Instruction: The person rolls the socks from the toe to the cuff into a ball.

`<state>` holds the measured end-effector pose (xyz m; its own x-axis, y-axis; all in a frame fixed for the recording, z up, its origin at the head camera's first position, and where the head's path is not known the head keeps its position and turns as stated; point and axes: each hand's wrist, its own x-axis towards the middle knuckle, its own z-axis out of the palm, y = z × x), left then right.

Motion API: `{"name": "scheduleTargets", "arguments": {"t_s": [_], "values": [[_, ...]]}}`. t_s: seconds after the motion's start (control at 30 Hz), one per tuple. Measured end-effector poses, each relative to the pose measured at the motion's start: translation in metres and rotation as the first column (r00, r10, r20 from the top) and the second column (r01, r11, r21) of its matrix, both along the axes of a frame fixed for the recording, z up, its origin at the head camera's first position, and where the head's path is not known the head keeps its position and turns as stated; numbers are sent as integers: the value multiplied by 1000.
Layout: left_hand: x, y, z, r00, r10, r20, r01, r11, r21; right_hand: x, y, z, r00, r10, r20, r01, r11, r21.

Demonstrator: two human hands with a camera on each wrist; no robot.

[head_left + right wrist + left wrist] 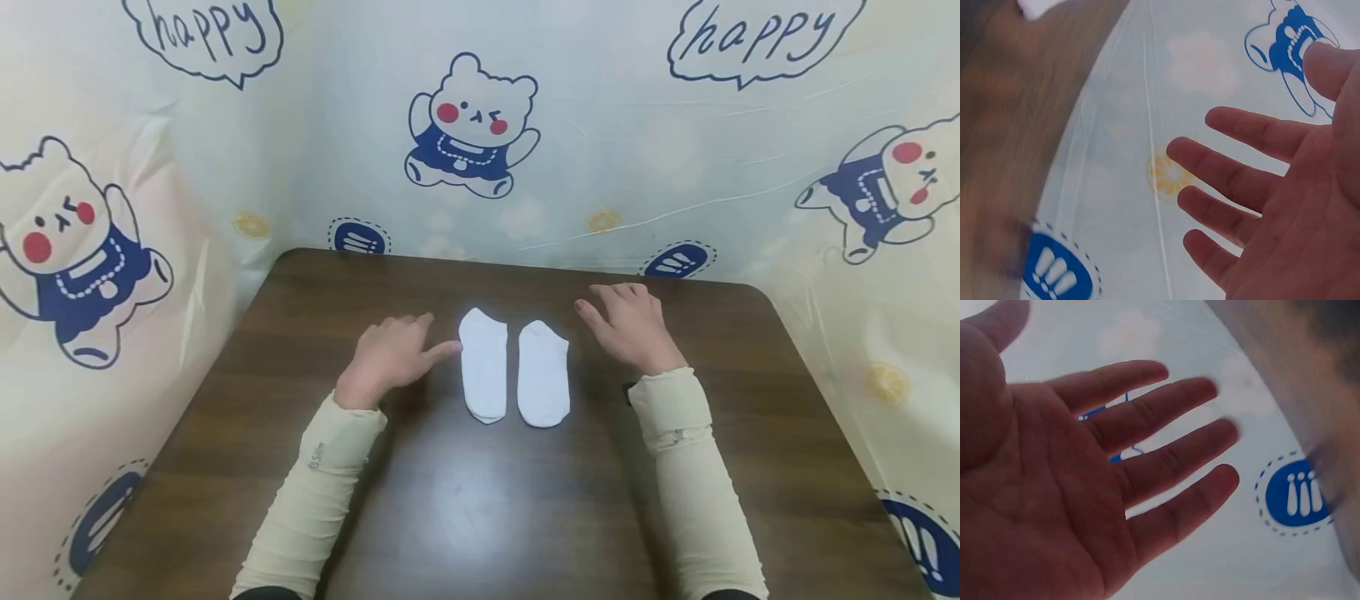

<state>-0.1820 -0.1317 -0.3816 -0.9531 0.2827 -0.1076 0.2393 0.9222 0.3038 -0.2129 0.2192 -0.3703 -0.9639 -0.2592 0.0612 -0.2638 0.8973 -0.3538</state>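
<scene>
Two white ankle socks lie flat side by side on the table, a narrow gap between them. Beside the left sock (484, 367) is my left hand (392, 354), its thumb tip at or very near the sock's edge; the head view does not settle whether they touch. To the right of the right sock (543, 375), and a little farther back, is my right hand (626, 327), apart from it. Both wrist views show the fingers spread and fairly straight, with nothing in the left palm (1041, 494) or the right palm (1310, 231).
The dark brown wooden table (465, 517) has rounded far corners. A pale printed curtain (600, 125) with cartoon bears hangs close behind the table and along both sides. Cream sleeves cover both forearms.
</scene>
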Motion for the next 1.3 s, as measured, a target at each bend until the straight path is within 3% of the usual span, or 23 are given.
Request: {"name": "scheduleTargets", "arguments": {"t_s": [0.17, 0.3, 0.43, 0.6, 0.77, 0.97, 1.3], "values": [[6, 10, -8, 996, 92, -11, -91, 993, 72, -15, -16, -10, 999, 34, -31, -35, 998, -59], [10, 19, -12, 993, 120, 22, -122, 987, 109, -27, -31, -17, 998, 38, -51, -44, 992, -116], [13, 29, -21, 991, 104, 87, -113, 987, 114, -38, -51, -28, 999, 48, -25, -50, 991, -123], [19, 39, -40, 982, 65, 177, -81, 993, 88, -50, -75, -51, 994, 68, 81, -64, 996, -54], [24, 47, -54, 980, 44, 192, -57, 996, 62, -55, -90, -72, 989, 52, 136, -54, 998, 11], [23, 51, -63, 978, 43, 205, -52, 998, 40, -56, -101, -80, 994, 52, 99, -58, 997, 59], [22, 51, -65, 978, 30, 208, -39, 998, 38, -59, -115, -84, 997, 53, 51, -58, 993, 101]]}}
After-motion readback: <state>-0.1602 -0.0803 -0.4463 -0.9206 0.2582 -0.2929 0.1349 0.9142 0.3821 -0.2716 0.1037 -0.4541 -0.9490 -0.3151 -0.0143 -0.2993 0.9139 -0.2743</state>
